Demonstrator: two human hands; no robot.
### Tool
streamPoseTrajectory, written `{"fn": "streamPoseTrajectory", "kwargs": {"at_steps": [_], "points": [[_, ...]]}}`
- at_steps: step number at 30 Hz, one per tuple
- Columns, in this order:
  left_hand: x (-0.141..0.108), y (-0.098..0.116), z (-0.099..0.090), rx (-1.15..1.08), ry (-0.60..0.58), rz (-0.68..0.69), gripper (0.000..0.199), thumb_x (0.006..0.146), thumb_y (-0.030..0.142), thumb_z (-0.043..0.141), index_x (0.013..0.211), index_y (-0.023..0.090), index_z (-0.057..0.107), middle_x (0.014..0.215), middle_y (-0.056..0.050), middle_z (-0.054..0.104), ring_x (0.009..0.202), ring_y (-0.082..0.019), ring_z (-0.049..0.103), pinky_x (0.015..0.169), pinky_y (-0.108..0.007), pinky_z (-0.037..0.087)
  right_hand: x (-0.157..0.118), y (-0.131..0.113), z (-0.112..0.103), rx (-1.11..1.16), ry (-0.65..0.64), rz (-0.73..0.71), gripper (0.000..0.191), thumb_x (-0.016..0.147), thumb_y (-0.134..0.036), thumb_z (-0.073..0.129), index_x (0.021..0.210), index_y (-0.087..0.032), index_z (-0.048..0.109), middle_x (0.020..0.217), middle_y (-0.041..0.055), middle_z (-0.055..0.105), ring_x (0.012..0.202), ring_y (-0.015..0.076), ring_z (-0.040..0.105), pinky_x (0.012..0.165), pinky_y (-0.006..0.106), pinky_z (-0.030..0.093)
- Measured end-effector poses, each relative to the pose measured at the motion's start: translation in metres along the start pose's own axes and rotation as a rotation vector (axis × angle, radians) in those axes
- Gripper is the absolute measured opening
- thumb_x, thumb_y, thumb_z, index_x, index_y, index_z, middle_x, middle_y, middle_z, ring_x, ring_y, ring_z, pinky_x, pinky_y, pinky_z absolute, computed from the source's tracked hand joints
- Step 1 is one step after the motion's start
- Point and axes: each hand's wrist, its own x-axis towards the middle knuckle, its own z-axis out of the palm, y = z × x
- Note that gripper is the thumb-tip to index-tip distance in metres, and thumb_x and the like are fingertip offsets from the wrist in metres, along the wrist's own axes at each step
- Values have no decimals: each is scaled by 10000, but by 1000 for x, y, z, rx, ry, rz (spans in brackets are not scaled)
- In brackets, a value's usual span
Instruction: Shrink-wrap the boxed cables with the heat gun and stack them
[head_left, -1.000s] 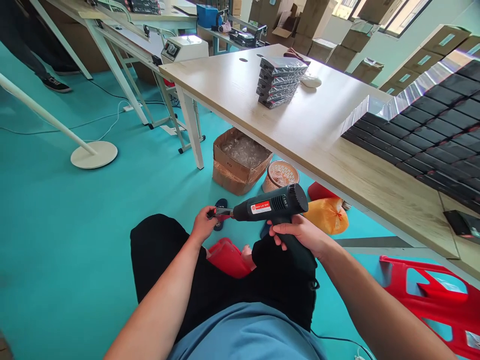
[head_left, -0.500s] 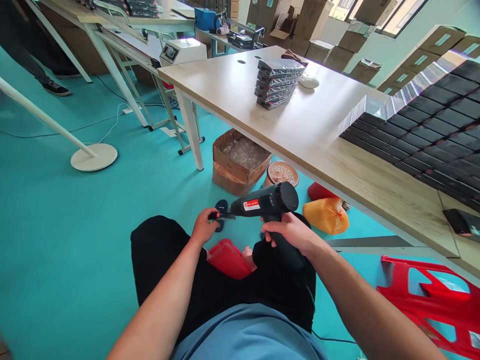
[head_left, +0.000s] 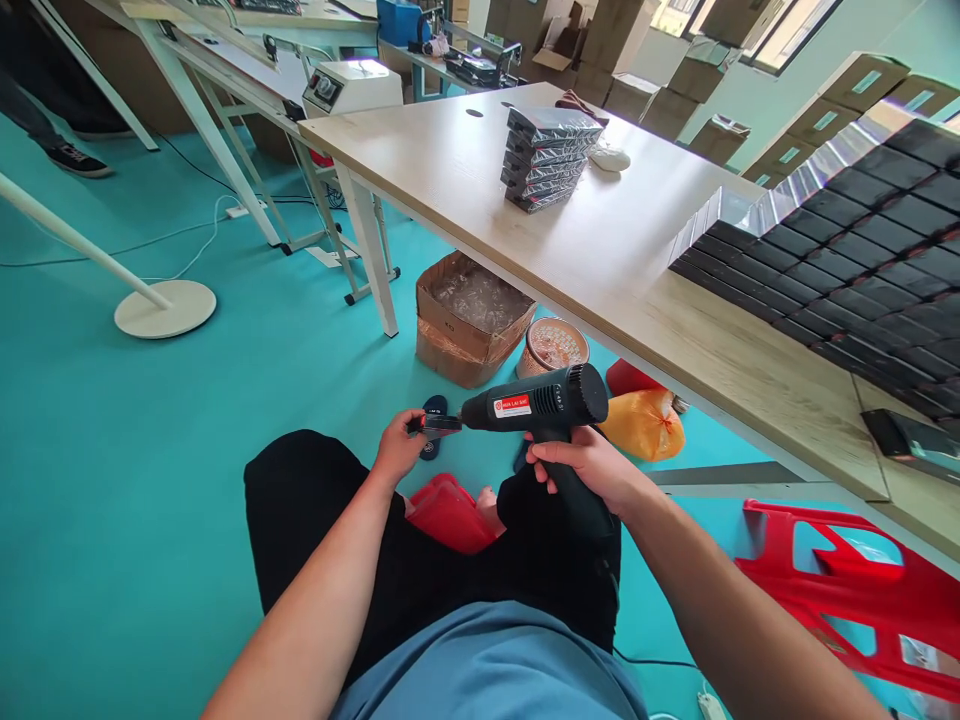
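My right hand is wrapped around the handle of a black heat gun with a red and white label. The gun lies nearly level above my lap, its nozzle toward the left. Pinched in my left hand is a small, flat black box with a bit of red on it. Its right end sits close to the nozzle; whether they touch I cannot tell. On the table stands a stack of film-wrapped black boxes. A large block of similar boxes fills the table's right side.
Under the table edge are an open carton of clear film, a round bin and a yellow bag. A red plastic stool lies at right. The gun's cord runs along the floor. Another person's leg shows far left.
The small box has turned in my left hand and now shows more of its side. The heat gun has turned slightly in my right hand. The whole view has shifted a little.
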Motion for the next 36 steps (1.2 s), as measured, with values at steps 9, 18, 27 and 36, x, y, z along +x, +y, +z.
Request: {"fn": "streamPoseTrajectory", "kwargs": {"at_steps": [9, 18, 27, 36], "points": [[7, 1, 0, -425, 15, -327, 359, 560, 237, 534, 878, 170, 686, 797, -33, 717, 786, -230, 652, 733, -343, 524, -2, -7, 11, 103, -43, -81, 272, 766, -340, 803, 966, -168, 738, 769, 50, 727, 603, 173, 612, 544, 303, 489], [6, 12, -9, -745, -5, -505, 295, 592, 250, 553, 830, 145, 693, 784, -86, 728, 743, -272, 676, 774, -446, 581, -4, -1, 27, -21, -172, -50, 238, 771, -337, 783, 901, -159, 694, 618, 13, 675, 568, 179, 611, 523, 302, 496], [15, 0, -11, -763, 65, -544, 194, 610, 274, 544, 765, 190, 626, 732, -78, 673, 714, -278, 664, 732, -458, 596, -29, 40, 13, -16, -171, 71, 170, 785, -285, 771, 897, -165, 726, 747, 19, 666, 627, 160, 604, 527, 279, 511], [13, 16, -15, -881, 132, -637, 100, 738, 286, 550, 766, 203, 598, 686, -64, 640, 635, -248, 645, 606, -377, 572, -36, 49, 18, 76, -75, 69, 263, 776, -348, 786, 940, -150, 726, 739, 29, 671, 620, 162, 595, 533, 285, 495]]}}
